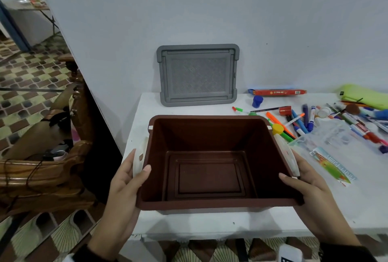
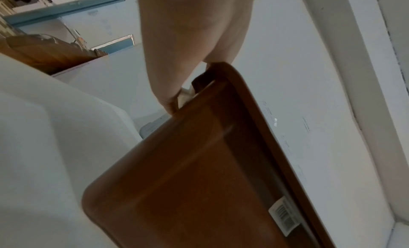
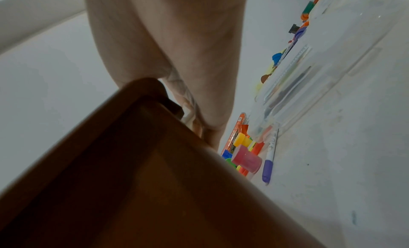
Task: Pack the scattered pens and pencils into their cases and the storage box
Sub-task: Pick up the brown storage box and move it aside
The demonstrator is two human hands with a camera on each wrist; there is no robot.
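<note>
On the white table, at its left end:
Storage box: the brown storage box is open and holds nothing; its near edge appears raised off the table, though whether the far edge rests on it cannot be told.
Left hand: the left hand grips the box's left side, thumb hooked over the rim into the inside, the other fingers behind the white latch; the left wrist view shows the fingers curled at that latch.
Right hand: the right hand mirrors it on the right side, thumb over the rim, fingers wrapped by the right latch.
Box relative to fingers: the box lies between the 2 hands, its long axis running left to right across the person, so each hand takes 1 short end.
Key relation: the scattered pens and markers lie to the right of the box and farther back, well apart from the left hand; the right hand is the nearer 1.
Cases: a clear plastic case sits just beside the box's right wall; a green pouch lies at the far right.
Lid: the grey lid leans upright against the wall behind the box.
Judgement: no pen is packed yet; once the box is set down, the right hand is best placed to reach into the pile.
</note>
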